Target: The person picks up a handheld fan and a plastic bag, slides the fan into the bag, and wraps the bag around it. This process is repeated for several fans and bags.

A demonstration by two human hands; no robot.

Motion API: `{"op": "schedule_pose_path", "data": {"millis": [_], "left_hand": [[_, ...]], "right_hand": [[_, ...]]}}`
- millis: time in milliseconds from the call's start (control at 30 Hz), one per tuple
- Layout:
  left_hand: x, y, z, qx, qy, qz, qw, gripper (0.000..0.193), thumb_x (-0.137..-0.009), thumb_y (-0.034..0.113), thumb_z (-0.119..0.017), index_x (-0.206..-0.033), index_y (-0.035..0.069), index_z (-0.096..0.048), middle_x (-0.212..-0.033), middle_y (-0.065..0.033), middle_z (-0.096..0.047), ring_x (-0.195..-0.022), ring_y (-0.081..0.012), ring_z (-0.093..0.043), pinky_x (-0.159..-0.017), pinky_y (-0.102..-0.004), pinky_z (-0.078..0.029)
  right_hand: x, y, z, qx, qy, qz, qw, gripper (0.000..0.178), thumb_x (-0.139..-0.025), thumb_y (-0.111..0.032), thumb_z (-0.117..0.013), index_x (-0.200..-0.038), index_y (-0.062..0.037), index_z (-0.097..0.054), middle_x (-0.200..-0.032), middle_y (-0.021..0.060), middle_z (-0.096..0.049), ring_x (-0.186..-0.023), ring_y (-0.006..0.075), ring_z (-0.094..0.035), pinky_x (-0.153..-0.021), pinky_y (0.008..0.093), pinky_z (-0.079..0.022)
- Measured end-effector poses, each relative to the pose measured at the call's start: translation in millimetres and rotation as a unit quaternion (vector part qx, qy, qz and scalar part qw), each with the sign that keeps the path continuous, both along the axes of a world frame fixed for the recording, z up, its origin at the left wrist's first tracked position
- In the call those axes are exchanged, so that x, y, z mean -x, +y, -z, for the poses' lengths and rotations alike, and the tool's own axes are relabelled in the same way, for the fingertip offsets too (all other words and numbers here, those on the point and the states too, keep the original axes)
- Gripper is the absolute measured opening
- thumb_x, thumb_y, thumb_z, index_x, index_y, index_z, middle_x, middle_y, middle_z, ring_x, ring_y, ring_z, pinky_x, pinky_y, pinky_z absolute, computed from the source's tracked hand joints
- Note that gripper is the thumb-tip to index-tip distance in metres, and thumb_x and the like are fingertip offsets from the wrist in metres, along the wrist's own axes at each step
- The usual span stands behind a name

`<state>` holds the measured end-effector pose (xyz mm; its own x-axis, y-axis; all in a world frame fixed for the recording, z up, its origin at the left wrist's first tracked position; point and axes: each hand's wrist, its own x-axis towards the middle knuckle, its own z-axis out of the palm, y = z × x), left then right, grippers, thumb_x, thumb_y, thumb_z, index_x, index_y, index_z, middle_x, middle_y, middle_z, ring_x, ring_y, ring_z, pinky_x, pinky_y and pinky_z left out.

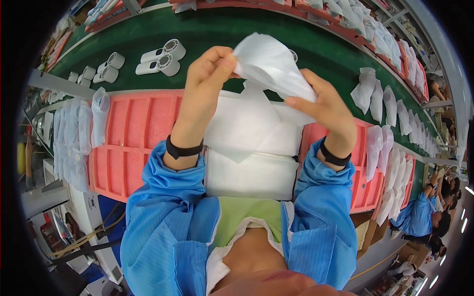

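Above the near edge of the green belt, I hold a white translucent pouch (274,61) between both hands. My left hand (211,71) pinches its upper left end between thumb and fingers. At the lower right end, my right hand (326,101) grips it with the thumb in front and fingers behind. Whether anything is inside the pouch, I cannot make out. Below my hands lie two stacks of flat white pouches, a farther stack (237,123) and a nearer stack (252,177). One loose pouch rests crookedly on the farther stack.
Bare white ring-headed devices (169,64) lie on the green belt (212,29) at left; wrapped pieces (365,91) line it at right. Pink compartment trays (126,143) flank the stacks, with wrapped pieces (74,133) at their outer ends. A co-worker (417,214) is at far right.
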<state>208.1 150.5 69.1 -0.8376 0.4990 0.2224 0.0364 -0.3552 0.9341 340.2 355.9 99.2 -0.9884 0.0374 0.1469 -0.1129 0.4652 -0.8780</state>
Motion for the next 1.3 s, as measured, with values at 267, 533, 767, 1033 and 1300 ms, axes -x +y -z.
{"op": "schedule_pose_path", "data": {"millis": [267, 533, 767, 1033, 1300], "left_hand": [[12, 11, 54, 0.423, 0.354, 0.002, 0.834, 0.027, -0.077, 0.025, -0.077, -0.090, 0.004, -0.067, -0.084, -0.0099, -0.062, -0.076, -0.0280, -0.061, -0.073, -0.0319, -0.049], [11, -3, 17, 0.180, 0.137, 0.046, 0.973, 0.016, -0.085, 0.017, -0.072, -0.089, 0.003, -0.065, -0.087, -0.0042, -0.065, -0.076, -0.0130, -0.060, -0.067, -0.0243, -0.045], [-8, -1, -6, -0.137, 0.021, -0.146, 0.979, 0.009, -0.093, 0.009, -0.064, -0.097, 0.002, -0.061, -0.087, 0.0000, -0.066, -0.076, -0.0028, -0.056, -0.066, -0.0168, -0.042], [-2, -22, -19, -0.134, -0.014, -0.178, 0.975, 0.014, -0.090, 0.006, -0.065, -0.102, 0.001, -0.060, -0.083, -0.0016, -0.066, -0.072, -0.0053, -0.057, -0.066, -0.0188, -0.044], [-10, -66, -56, 0.210, 0.208, -0.157, 0.942, 0.022, -0.082, -0.002, -0.065, -0.104, 0.001, -0.062, -0.083, -0.0031, -0.066, -0.070, -0.0068, -0.058, -0.061, -0.0210, -0.046]], "right_hand": [[38, 129, 113, -0.343, -0.163, 0.418, 0.825, 0.052, -0.083, -0.036, -0.070, -0.120, -0.0007, -0.059, -0.107, 0.0182, -0.067, -0.096, 0.0271, -0.065, -0.080, 0.0356, -0.049], [32, 75, 57, -0.235, 0.028, 0.326, 0.915, 0.063, -0.084, -0.037, -0.069, -0.131, 0.0006, -0.053, -0.121, 0.0194, -0.062, -0.112, 0.0293, -0.060, -0.089, 0.0371, -0.048], [39, -8, 46, 0.267, -0.027, -0.187, 0.945, 0.058, -0.082, -0.028, -0.075, -0.129, 0.0016, -0.056, -0.120, 0.0101, -0.062, -0.108, 0.0189, -0.059, -0.093, 0.0326, -0.045], [29, 5, 33, 0.208, -0.136, -0.090, 0.964, 0.041, -0.072, -0.023, -0.082, -0.101, 0.0028, -0.070, -0.091, 0.0032, -0.070, -0.082, 0.0119, -0.063, -0.078, 0.0256, -0.048], [40, 30, 54, -0.123, -0.232, -0.158, 0.952, 0.028, -0.070, -0.021, -0.081, -0.078, 0.0033, -0.070, -0.065, 0.0029, -0.063, -0.061, 0.0068, -0.053, -0.057, 0.0249, -0.042]]}}
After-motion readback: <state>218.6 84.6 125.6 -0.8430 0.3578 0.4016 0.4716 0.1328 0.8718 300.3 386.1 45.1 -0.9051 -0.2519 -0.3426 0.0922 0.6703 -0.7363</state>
